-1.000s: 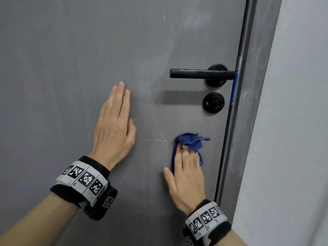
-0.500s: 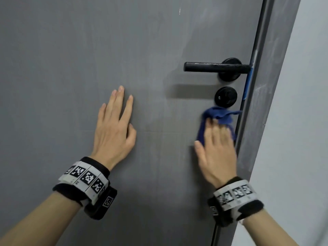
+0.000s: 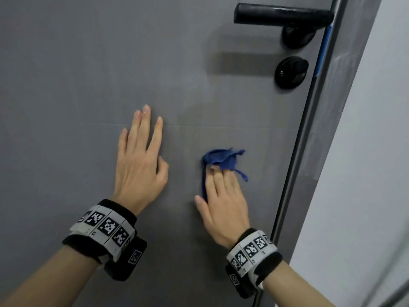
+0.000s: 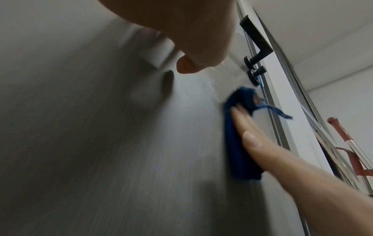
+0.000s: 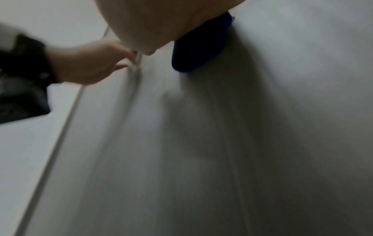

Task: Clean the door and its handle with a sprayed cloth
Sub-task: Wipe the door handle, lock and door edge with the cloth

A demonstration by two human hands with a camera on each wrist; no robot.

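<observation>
Nearest the viewer, two bare forearms reach forward, each wearing a black wristband (image 3: 104,235) printed with square black-and-white markers. The left hand (image 3: 139,167) lies flat on the grey door (image 3: 66,74), fingers straight and spread, holding nothing; it appears placed there to steady the door against the wiping. Just beside it, the right hand (image 3: 221,204) presses a bunched blue cloth (image 3: 221,159) against the door panel with straight fingers, the cloth trapped between palm and door, a loose thread trailing to the right. The cloth sits on the panel well below the handle, apart from it. Farther up, a black thumb-turn lock (image 3: 291,73) sits beneath a black lever handle (image 3: 281,14), near the door's grey edge (image 3: 309,129). The handle looks not yet reached by the cloth. A pale wall (image 3: 365,173) stands beyond, at right.
</observation>
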